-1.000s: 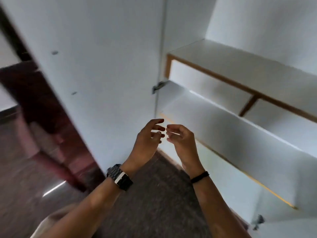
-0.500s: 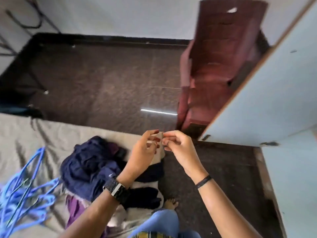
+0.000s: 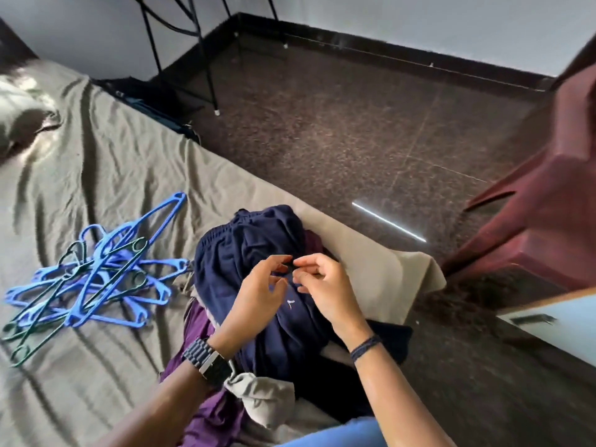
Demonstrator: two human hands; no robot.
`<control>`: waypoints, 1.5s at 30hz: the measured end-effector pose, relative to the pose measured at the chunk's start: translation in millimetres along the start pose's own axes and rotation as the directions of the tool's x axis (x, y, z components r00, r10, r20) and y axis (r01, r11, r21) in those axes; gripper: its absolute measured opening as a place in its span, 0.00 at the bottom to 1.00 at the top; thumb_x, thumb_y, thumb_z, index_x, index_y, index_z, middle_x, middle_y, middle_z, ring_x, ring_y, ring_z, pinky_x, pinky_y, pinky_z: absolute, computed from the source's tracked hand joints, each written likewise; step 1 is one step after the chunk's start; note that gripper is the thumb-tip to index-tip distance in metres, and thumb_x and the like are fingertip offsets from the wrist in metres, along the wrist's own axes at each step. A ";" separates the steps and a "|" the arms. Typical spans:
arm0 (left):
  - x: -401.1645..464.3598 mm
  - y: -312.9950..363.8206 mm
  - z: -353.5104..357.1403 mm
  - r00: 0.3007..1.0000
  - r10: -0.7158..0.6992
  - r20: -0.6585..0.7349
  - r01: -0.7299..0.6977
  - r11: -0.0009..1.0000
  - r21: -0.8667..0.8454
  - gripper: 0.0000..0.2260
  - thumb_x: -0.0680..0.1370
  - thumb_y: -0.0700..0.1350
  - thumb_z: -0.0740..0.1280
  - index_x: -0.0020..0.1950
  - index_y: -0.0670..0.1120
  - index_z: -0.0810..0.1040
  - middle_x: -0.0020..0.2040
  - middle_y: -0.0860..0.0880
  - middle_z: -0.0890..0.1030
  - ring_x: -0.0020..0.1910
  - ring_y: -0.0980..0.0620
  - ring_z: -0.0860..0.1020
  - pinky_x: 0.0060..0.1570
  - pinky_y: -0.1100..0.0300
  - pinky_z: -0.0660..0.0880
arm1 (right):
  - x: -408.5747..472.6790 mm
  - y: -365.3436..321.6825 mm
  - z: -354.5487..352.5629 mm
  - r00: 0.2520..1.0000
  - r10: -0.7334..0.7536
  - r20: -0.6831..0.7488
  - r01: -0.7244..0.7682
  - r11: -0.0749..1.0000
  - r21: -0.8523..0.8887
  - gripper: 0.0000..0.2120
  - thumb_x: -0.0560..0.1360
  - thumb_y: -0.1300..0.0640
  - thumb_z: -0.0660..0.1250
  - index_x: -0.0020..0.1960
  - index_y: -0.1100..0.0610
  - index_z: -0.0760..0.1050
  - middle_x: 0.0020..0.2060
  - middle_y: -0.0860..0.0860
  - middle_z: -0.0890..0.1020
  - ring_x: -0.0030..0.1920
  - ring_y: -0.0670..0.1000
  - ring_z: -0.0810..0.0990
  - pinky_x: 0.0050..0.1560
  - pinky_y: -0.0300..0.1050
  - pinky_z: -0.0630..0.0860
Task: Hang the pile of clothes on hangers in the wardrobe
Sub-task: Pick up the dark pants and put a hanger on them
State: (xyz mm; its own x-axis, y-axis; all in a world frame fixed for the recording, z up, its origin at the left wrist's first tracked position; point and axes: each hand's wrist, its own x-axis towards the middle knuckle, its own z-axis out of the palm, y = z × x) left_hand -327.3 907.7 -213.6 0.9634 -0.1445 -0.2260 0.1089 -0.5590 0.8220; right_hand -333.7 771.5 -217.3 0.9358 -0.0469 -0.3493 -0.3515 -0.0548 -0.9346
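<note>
A pile of clothes lies at the near edge of the bed, with a navy garment [image 3: 245, 246] on top, a purple one [image 3: 200, 324] beneath it, a grey one [image 3: 267, 395] in front and a black one [image 3: 387, 340] at the right. Several blue and dark green hangers [image 3: 96, 279] lie tangled on the sheet to its left. My left hand [image 3: 261, 291] and my right hand [image 3: 322, 285] hover just above the navy garment. Their loosely curled fingertips nearly meet, and I see nothing held in either.
The bed has a wrinkled grey-green sheet [image 3: 113, 162] and a pillow [image 3: 19, 104] at the far left. A maroon plastic chair [image 3: 548, 221] stands on the dark floor at the right. The white wardrobe door edge [image 3: 564, 321] is at the lower right. Black metal legs [image 3: 206, 59] stand at the back.
My view has swung from the wardrobe shelves down to the bed. Both hands kept their fingertips close together and now hover over the clothes pile.
</note>
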 end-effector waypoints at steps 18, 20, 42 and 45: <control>130.4 -169.2 -51.5 0.975 0.219 0.031 -0.218 0.934 0.283 0.20 0.75 0.43 0.69 0.65 0.40 0.71 0.59 0.42 0.70 0.59 0.42 0.72 0.56 0.60 0.65 | 114.2 87.9 123.2 0.946 -0.302 -0.117 0.141 0.708 -0.692 0.20 0.76 0.60 0.67 0.66 0.59 0.70 0.60 0.57 0.73 0.63 0.58 0.72 0.61 0.47 0.67; 126.1 -173.7 -62.7 0.951 0.304 0.064 -0.311 0.932 0.187 0.13 0.72 0.45 0.72 0.53 0.42 0.75 0.49 0.46 0.73 0.49 0.46 0.74 0.46 0.63 0.64 | 106.6 86.4 125.0 0.920 -0.363 -0.150 0.167 0.707 -0.688 0.09 0.73 0.62 0.69 0.54 0.58 0.76 0.51 0.54 0.77 0.54 0.56 0.76 0.54 0.46 0.70; 129.3 -143.8 -163.8 0.679 0.712 0.178 -0.709 0.573 0.411 0.11 0.76 0.44 0.67 0.56 0.46 0.70 0.52 0.50 0.77 0.49 0.46 0.76 0.49 0.51 0.73 | 82.8 -28.7 120.9 0.929 -0.348 0.124 0.277 0.433 -0.858 0.34 0.73 0.71 0.60 0.72 0.44 0.63 0.69 0.48 0.66 0.67 0.49 0.66 0.58 0.41 0.67; 115.9 -111.5 -171.7 0.615 0.727 0.305 -0.772 0.476 0.421 0.15 0.78 0.44 0.66 0.64 0.50 0.71 0.59 0.50 0.79 0.56 0.46 0.77 0.53 0.53 0.72 | 79.2 -40.8 121.9 0.916 -0.336 0.217 0.335 0.349 -0.875 0.47 0.69 0.75 0.59 0.75 0.36 0.51 0.75 0.44 0.54 0.73 0.51 0.58 0.55 0.42 0.69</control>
State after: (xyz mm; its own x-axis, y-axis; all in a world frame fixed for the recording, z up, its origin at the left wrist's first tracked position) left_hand -185.7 1093.4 -241.6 0.5968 -0.7446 0.2990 -0.7951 -0.4985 0.3455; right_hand -242.3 891.6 -215.1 0.9811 0.1923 -0.0210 0.1697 -0.9077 -0.3837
